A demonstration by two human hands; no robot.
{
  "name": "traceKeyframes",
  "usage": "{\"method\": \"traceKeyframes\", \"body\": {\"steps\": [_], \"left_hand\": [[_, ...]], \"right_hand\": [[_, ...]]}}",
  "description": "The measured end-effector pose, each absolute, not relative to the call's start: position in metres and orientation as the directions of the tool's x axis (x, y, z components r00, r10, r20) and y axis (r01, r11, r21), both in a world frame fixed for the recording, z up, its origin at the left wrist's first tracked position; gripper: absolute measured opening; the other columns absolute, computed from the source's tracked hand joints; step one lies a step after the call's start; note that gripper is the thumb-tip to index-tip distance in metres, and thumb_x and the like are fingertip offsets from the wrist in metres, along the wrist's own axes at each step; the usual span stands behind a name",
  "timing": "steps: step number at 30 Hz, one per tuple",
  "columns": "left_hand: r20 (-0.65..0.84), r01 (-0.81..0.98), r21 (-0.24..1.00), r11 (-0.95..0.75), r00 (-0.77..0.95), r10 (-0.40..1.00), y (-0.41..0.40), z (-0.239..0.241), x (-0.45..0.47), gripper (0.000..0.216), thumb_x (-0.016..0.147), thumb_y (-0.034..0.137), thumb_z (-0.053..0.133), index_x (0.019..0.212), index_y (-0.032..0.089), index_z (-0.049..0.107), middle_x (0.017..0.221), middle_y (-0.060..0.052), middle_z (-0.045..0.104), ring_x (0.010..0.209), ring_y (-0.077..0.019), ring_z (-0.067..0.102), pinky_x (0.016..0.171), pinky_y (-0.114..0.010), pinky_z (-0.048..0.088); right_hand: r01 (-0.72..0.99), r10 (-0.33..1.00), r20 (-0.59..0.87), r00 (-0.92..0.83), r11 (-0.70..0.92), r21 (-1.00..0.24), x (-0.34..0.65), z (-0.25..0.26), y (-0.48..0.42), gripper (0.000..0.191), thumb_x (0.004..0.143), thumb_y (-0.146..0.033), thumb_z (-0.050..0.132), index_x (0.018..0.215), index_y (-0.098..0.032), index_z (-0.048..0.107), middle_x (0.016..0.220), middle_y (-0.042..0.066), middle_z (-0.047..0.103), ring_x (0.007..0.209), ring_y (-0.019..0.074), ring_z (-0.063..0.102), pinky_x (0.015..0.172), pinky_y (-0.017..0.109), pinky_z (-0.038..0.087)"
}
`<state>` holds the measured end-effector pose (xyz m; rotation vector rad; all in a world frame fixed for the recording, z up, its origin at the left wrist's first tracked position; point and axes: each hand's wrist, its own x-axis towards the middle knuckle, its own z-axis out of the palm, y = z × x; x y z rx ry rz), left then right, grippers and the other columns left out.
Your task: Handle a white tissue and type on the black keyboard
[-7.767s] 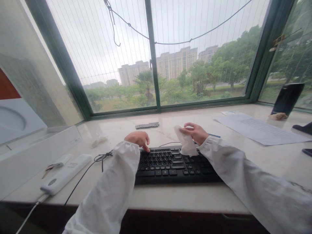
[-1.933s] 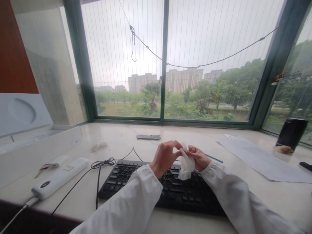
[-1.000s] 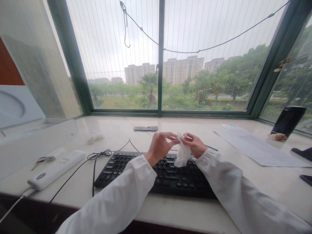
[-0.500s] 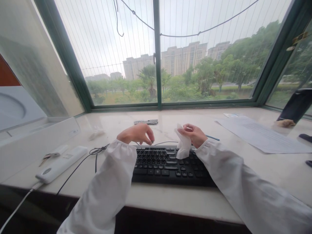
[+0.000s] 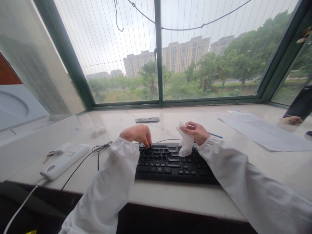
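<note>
A black keyboard (image 5: 168,175) lies on the pale sill in front of me. My left hand (image 5: 137,134) is closed, thumb and fingers pinched and pointing down at the keyboard's upper row, left of its middle. Whatever sits between those fingertips is hidden. In the pinch of my right hand (image 5: 198,132) hangs a crumpled white tissue (image 5: 186,146), its lower end over the right part of the keyboard. Behind the hands, a flat strip of small grey pieces (image 5: 147,120) rests on the sill. A thin blue stick (image 5: 215,135) lies just beyond my right wrist.
To the left are a white power strip (image 5: 64,162), keys (image 5: 55,152), a bundled black cable (image 5: 101,148) and an open white box (image 5: 36,143). Printed paper (image 5: 265,131) lies at the right, near a dark upright object (image 5: 298,104). A window (image 5: 207,65) closes off the back.
My left hand has come down until its fingertips meet the keyboard's upper keys; a small dark bit showed at them before. The right hand still holds the tissue. The view has shifted slightly.
</note>
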<state>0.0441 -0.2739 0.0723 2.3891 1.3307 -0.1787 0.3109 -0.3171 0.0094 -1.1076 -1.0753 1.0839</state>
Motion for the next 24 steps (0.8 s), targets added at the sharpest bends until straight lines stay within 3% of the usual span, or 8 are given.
{"method": "traceKeyframes", "body": {"steps": [14,24], "left_hand": [[-0.346,0.875,0.216,-0.434,0.484,0.804,-0.2741,0.0744,0.0462,0.031,0.056,0.035,0.082,0.085,0.025,0.079,0.067,-0.001,0.071,0.053,-0.0115,0.056,0.054,-0.022,0.043],[-0.366,0.901,0.196,-0.386,0.433,0.824,-0.2752,0.0730,0.0514,0.030,0.055,0.030,0.083,0.085,0.025,0.079,0.073,0.000,0.073,0.059,-0.0139,0.059,0.057,-0.024,0.046]], "right_hand": [[-0.047,0.985,0.116,0.126,0.123,-0.991,0.3120,0.0105,-0.3186,0.053,0.043,-0.048,0.087,0.067,-0.021,0.048,0.060,-0.003,0.063,0.049,0.0098,0.052,0.041,0.021,0.037],[-0.030,0.986,0.133,0.102,0.136,-0.990,0.3126,0.0081,-0.3164,0.054,0.044,-0.050,0.086,0.068,-0.020,0.049,0.062,-0.001,0.063,0.052,0.0116,0.053,0.044,0.023,0.038]]}}
